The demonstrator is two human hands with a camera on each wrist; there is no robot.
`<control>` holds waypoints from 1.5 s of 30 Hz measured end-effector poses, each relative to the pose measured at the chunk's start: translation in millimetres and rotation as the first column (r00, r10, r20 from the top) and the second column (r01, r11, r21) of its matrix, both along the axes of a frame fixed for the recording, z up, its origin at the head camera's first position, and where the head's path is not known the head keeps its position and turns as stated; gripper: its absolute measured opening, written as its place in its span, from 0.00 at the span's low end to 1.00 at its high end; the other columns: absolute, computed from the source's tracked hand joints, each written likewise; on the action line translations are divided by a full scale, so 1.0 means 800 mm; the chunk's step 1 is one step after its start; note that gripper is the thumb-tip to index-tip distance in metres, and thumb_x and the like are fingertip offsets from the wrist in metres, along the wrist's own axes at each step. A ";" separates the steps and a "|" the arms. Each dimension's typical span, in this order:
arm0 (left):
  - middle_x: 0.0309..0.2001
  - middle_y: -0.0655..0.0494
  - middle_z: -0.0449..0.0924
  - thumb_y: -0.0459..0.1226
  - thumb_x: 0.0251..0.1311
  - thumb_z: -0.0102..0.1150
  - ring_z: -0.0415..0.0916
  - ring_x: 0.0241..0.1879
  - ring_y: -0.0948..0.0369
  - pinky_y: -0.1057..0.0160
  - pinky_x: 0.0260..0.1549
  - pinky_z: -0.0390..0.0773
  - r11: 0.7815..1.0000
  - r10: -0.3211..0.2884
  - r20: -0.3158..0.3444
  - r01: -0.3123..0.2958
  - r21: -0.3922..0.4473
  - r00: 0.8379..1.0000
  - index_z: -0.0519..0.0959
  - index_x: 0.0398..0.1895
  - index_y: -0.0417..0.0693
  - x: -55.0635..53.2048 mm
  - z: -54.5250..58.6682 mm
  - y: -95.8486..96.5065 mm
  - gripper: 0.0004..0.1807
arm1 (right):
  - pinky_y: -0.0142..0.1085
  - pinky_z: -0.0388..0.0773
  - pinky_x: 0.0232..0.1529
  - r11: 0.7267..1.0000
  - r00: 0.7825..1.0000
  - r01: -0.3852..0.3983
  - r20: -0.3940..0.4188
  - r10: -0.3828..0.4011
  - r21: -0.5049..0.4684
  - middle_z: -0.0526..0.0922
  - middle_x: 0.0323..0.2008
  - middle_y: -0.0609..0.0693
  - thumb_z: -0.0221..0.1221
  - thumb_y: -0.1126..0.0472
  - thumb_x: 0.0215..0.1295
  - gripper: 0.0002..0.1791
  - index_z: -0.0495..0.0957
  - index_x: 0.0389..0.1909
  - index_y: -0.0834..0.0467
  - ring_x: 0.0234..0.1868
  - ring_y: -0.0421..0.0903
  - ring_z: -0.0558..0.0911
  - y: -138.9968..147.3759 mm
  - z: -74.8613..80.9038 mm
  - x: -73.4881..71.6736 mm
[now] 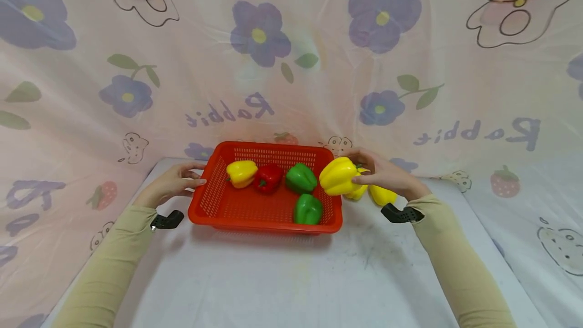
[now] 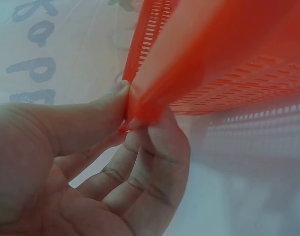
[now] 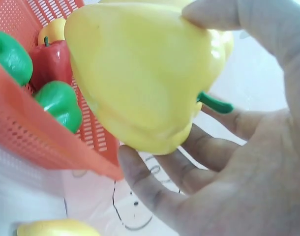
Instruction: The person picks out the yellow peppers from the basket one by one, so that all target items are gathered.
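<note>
Now, glossy, green-stemmed yellow pepper (image 1: 337,178) in right grip (image 1: 388,173), red basket (image 1: 264,226) in left grip (image 1: 170,183).

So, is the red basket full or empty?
Partly full: four bell peppers lie inside the red basket, its front-left floor bare.

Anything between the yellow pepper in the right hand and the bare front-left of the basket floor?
Low down, yes: the right rim of the red basket and, inside it, two green peppers. Above those, nothing visible; whether the held yellow pepper clears the rim is hard to tell.
</note>
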State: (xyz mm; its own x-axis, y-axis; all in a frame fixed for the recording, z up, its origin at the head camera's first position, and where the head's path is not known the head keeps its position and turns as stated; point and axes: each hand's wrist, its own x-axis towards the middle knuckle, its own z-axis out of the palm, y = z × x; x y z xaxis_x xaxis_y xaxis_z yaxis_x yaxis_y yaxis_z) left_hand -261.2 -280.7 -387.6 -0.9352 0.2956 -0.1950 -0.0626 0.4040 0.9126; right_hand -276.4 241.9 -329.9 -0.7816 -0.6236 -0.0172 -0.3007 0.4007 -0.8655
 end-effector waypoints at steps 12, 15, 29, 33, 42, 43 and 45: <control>0.47 0.37 0.71 0.34 0.65 0.57 0.77 0.40 0.54 0.52 0.42 0.81 1.000 -0.007 0.011 0.007 0.002 1.000 0.57 0.69 0.34 -0.005 -0.002 0.000 0.33 | 0.47 0.69 0.56 1.000 0.999 0.029 0.018 -0.029 -0.005 0.70 0.58 0.54 0.62 0.61 0.61 0.32 0.63 0.65 0.55 0.56 0.56 0.69 0.045 -0.014 0.011; 0.47 0.37 0.71 0.34 0.65 0.57 0.77 0.39 0.54 0.53 0.41 0.81 1.000 -0.006 0.012 0.006 -0.005 1.000 0.57 0.69 0.35 -0.007 -0.002 0.001 0.33 | 0.44 0.70 0.54 0.999 0.998 0.053 0.015 -0.053 -0.005 0.69 0.58 0.55 0.61 0.61 0.62 0.32 0.62 0.66 0.55 0.55 0.56 0.70 0.058 -0.014 0.016; 0.48 0.36 0.71 0.35 0.65 0.58 0.77 0.41 0.51 0.52 0.41 0.81 1.000 -0.004 0.002 0.005 -0.024 1.000 0.60 0.68 0.37 -0.007 -0.004 0.000 0.31 | 0.35 0.72 0.54 0.995 0.994 0.087 0.067 -0.084 -0.054 0.66 0.64 0.54 0.54 0.64 0.69 0.28 0.62 0.69 0.55 0.55 0.54 0.71 0.100 -0.044 0.036; 0.47 0.37 0.72 0.35 0.65 0.58 0.77 0.40 0.53 0.52 0.41 0.81 1.000 -0.013 0.008 0.013 -0.014 1.000 0.59 0.68 0.36 -0.007 -0.004 -0.001 0.31 | 0.32 0.71 0.55 0.993 0.990 0.101 0.104 -0.095 -0.054 0.62 0.67 0.56 0.53 0.62 0.70 0.29 0.60 0.71 0.57 0.56 0.52 0.72 0.105 -0.056 0.038; 0.46 0.38 0.72 0.35 0.65 0.58 0.77 0.40 0.54 0.51 0.41 0.81 1.000 -0.007 0.009 0.007 -0.005 1.000 0.58 0.69 0.34 -0.007 -0.002 -0.003 0.33 | 0.31 0.68 0.56 0.996 0.983 0.075 0.172 -0.064 -0.056 0.56 0.69 0.57 0.50 0.61 0.72 0.29 0.58 0.71 0.58 0.58 0.51 0.69 0.106 -0.082 0.036; 0.46 0.38 0.72 0.35 0.65 0.58 0.77 0.40 0.54 0.51 0.41 0.81 1.000 -0.009 0.007 0.009 -0.006 1.000 0.58 0.69 0.34 -0.007 -0.002 -0.003 0.33 | 0.32 0.68 0.56 0.996 0.981 0.078 0.184 -0.067 -0.052 0.58 0.68 0.57 0.50 0.61 0.72 0.28 0.59 0.71 0.57 0.58 0.51 0.69 0.105 -0.086 0.035; 0.46 0.38 0.72 0.35 0.65 0.58 0.77 0.40 0.55 0.52 0.41 0.81 1.000 -0.010 0.003 0.010 -0.007 1.000 0.58 0.69 0.34 -0.007 -0.002 -0.004 0.32 | 0.33 0.68 0.56 0.995 0.977 0.083 0.202 -0.072 -0.049 0.60 0.66 0.58 0.50 0.60 0.72 0.28 0.59 0.71 0.58 0.58 0.51 0.68 0.102 -0.094 0.034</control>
State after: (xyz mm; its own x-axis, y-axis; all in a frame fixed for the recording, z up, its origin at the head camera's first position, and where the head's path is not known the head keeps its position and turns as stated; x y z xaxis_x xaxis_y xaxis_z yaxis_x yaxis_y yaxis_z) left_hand -266.8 -283.6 -389.5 -0.9316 0.3035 -0.2001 -0.0615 0.4110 0.9096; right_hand -249.2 323.5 -405.4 -0.8118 -0.5657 -0.1447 -0.0889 0.3648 -0.9268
